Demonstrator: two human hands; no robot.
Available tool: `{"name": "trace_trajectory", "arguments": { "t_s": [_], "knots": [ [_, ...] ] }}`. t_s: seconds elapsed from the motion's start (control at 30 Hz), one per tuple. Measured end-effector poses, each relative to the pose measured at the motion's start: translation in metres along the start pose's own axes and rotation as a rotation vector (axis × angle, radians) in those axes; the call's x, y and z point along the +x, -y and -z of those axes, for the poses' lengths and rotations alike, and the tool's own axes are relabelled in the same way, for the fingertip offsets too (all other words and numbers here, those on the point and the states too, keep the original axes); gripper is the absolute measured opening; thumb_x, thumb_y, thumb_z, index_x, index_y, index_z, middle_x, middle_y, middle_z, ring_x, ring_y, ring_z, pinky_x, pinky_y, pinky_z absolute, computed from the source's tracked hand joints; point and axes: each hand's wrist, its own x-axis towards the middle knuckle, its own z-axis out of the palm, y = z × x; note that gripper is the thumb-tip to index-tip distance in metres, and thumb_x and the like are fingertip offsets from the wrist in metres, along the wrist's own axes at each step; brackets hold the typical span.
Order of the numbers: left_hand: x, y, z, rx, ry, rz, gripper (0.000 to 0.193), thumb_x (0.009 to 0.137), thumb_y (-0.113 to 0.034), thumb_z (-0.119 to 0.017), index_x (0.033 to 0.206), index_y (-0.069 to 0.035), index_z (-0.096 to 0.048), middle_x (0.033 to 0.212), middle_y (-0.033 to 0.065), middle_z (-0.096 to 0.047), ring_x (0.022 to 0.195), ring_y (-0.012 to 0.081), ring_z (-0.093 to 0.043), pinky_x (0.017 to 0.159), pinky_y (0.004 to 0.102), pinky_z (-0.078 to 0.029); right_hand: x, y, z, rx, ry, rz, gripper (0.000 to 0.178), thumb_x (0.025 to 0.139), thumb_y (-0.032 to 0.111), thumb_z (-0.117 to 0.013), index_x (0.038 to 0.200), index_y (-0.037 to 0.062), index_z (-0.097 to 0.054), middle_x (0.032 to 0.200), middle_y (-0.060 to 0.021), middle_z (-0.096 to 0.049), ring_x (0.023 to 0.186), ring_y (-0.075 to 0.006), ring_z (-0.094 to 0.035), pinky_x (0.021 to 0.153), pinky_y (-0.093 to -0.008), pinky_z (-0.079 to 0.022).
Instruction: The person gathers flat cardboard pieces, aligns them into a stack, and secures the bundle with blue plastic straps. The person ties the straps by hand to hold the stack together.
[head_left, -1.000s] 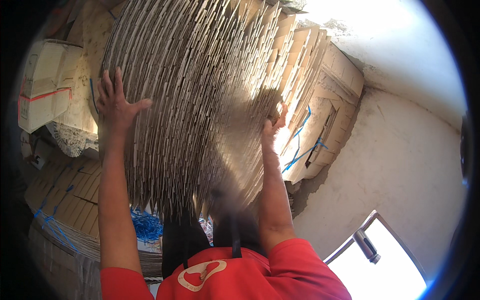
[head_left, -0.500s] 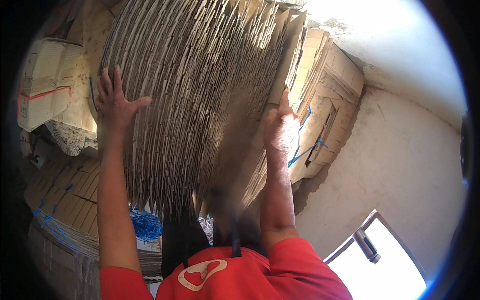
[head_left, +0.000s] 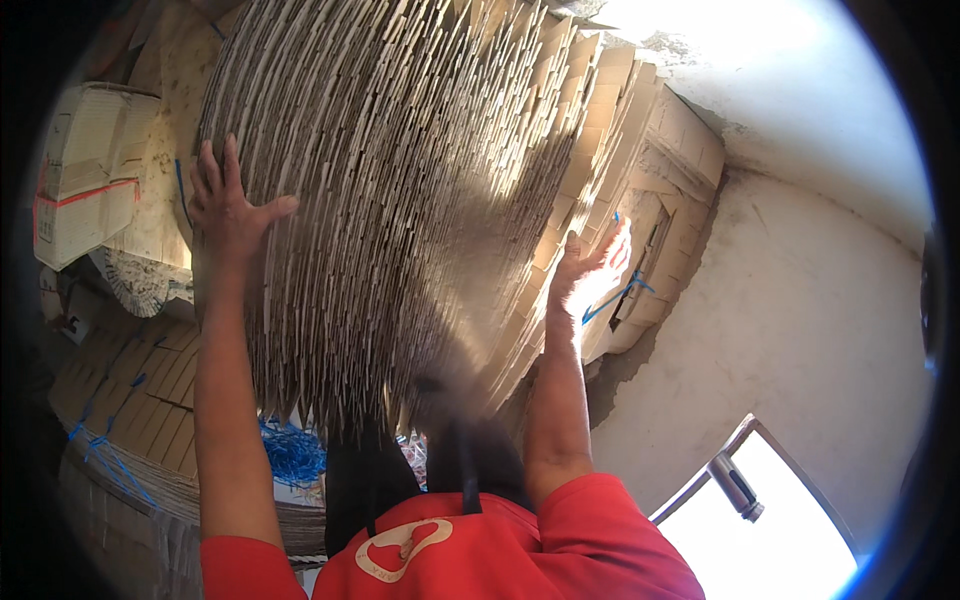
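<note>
A thick, wide row of flat cardboard pieces [head_left: 370, 210] stands on edge before me, its thin edges facing up. My left hand [head_left: 235, 210] lies against its left side with the fingers and thumb spread. Beside the right end of the row, my right hand [head_left: 592, 272] is open, fingers apart and the palm turned toward the cardboard. I cannot tell whether it touches the outermost pieces. The pieces at that end are fanned, showing stepped tan faces [head_left: 578, 165]. A blur covers the lower middle of the row.
More cardboard bundles, tied with blue strap [head_left: 630, 287], lean by the wall [head_left: 800, 310] on the right. Another strapped stack [head_left: 140, 390] lies at lower left, near a heap of blue strapping [head_left: 293, 450]. A carton [head_left: 95, 170] with a red band stands at far left.
My right hand has shifted right and slightly down, away from the end piece, and its fingers have opened. The end pieces now show more stepped faces. The left hand has barely moved.
</note>
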Motion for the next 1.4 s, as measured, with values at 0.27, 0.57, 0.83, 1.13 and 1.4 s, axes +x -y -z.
{"name": "trace_trajectory", "arguments": {
  "t_s": [0.27, 0.57, 0.83, 1.13, 1.4],
  "knots": [
    [0.003, -0.004, -0.003, 0.060, -0.026, -0.016, 0.129, 0.049, -0.088, -0.058, 0.152, -0.022, -0.019, 0.156, 0.0153, -0.017, 0.140, 0.0464, -0.019, 0.103, 0.0675, -0.024, 0.014, -0.075, -0.054, 0.575, 0.408, -0.340, 0.122, 0.064, 0.029, -0.083, 0.153, 0.0065, -0.002, 0.155, -0.0258, -0.016, 0.142, -0.0351, -0.020, 0.115, -0.0423, -0.020],
    [0.002, -0.001, -0.004, 0.003, -0.009, -0.005, 0.127, 0.052, -0.085, -0.063, 0.153, -0.023, -0.017, 0.158, 0.0144, -0.012, 0.144, 0.0423, -0.011, 0.102, 0.0738, -0.016, 0.010, -0.059, -0.056, 0.909, 0.384, -0.383, 0.103, 0.068, 0.002, -0.062, 0.153, 0.0018, -0.004, 0.155, -0.0224, -0.015, 0.129, -0.0289, -0.037, 0.102, -0.0322, -0.037],
    [0.003, 0.002, -0.006, -0.002, -0.028, -0.030, 0.127, 0.053, -0.087, -0.061, 0.153, -0.023, -0.016, 0.158, 0.0148, -0.012, 0.144, 0.0422, -0.011, 0.101, 0.0744, -0.017, -0.002, -0.051, -0.046, 0.440, 0.176, 0.004, 0.097, 0.072, 0.002, -0.058, 0.153, 0.0034, -0.004, 0.099, -0.0124, -0.057, 0.068, -0.0157, -0.051, 0.065, -0.0296, -0.043],
    [0.003, 0.000, -0.009, 0.003, 0.000, -0.030, 0.129, 0.051, -0.089, -0.058, 0.153, -0.021, -0.018, 0.157, 0.0162, -0.014, 0.144, 0.0430, -0.011, 0.101, 0.0745, -0.017, 0.012, -0.067, -0.046, 0.184, 0.210, 0.061, 0.095, 0.070, 0.001, -0.058, 0.151, -0.0004, -0.009, 0.086, -0.0152, -0.058, 0.063, -0.0210, -0.051, 0.063, -0.0338, -0.046],
    [0.003, -0.006, 0.001, 0.169, 0.045, -0.006, 0.126, 0.055, -0.084, -0.061, 0.152, -0.017, -0.018, 0.156, 0.0175, -0.017, 0.142, 0.0444, -0.018, 0.105, 0.0632, -0.027, -0.019, -0.063, -0.050, 0.674, 0.344, -0.122, 0.099, 0.065, -0.003, -0.058, 0.151, -0.0023, -0.009, 0.148, -0.0259, -0.032, 0.119, -0.0270, -0.048, 0.097, -0.0307, -0.041]
  ]
}}
